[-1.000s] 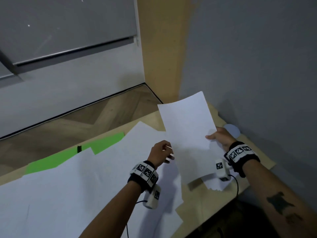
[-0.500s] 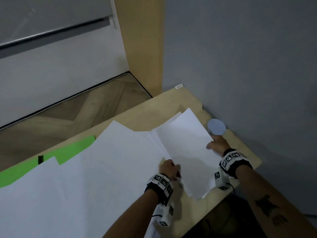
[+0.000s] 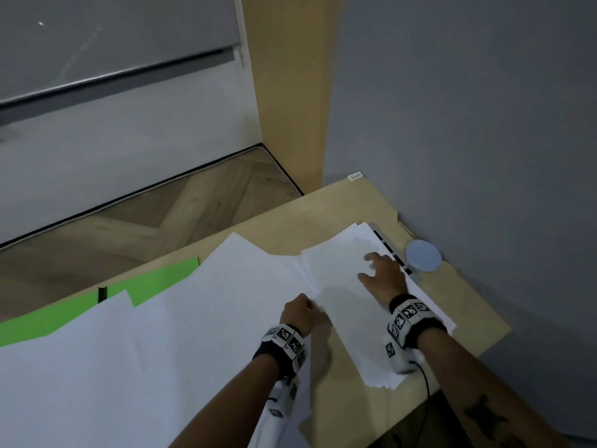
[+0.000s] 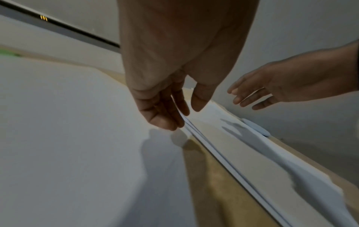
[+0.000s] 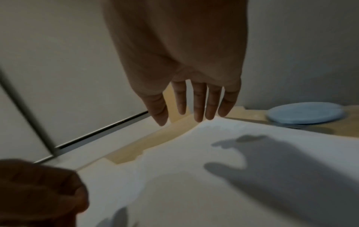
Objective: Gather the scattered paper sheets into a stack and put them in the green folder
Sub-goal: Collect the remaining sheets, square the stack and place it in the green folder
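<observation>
A stack of white paper sheets (image 3: 349, 318) lies at the right end of the wooden table (image 3: 468, 305). My right hand (image 3: 379, 271) hovers just above the stack with straight, spread fingers (image 5: 198, 106) and casts a shadow on the top sheet (image 5: 233, 176). My left hand (image 3: 300, 313) is at the stack's left edge (image 4: 223, 165), which runs between thumb and fingers (image 4: 163, 118). Several larger loose sheets (image 3: 161, 350) spread to the left. They cover most of the green folder (image 3: 155, 279).
A pale blue round disc (image 3: 423, 255) sits by the grey wall, right of the stack. A dark-edged flat strip (image 3: 389, 248) pokes out from under the stack's far side. The table's front edge runs near my forearms; a wooden post (image 3: 290, 92) stands behind.
The sheet I held up a second ago now lies on the stack. My right hand has let go and moved over the stack; my left hand stays at its left edge.
</observation>
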